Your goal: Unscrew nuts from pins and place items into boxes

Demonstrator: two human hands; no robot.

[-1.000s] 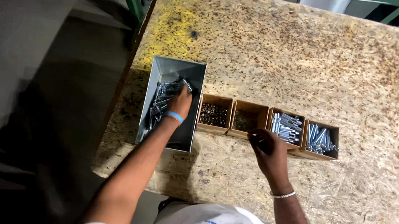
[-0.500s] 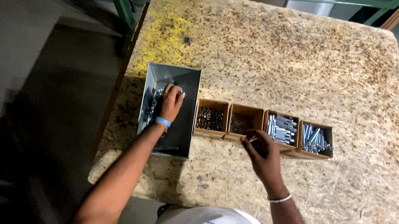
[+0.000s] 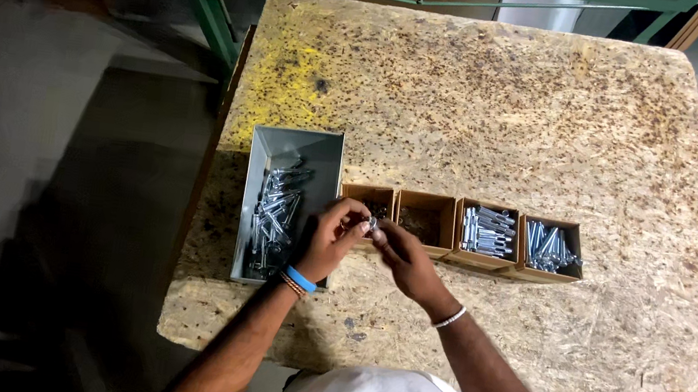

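Left hand (image 3: pixel 330 240) and right hand (image 3: pixel 402 257) pinching one small silver fastener (image 3: pixel 373 223) together, six o'clock of the brown boxes (image 3: pixel 425 219). Risk: slipping, dropping into the wrong box.

Bare arms, no sleeves showing. The left hand (image 3: pixel 329 243) wears 2 wristbands, blue and orange; the right hand (image 3: pixel 405 262) wears 1 thin white bracelet. White printed shirt.

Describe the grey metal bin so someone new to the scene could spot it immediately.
On the chipboard table, look along its left edge, below the yellow paint patch. The grey metal bin sits at the left end of a row of four small brown boxes. It alone is metal, longer than the others, and holds a loose pile of silver bolts.
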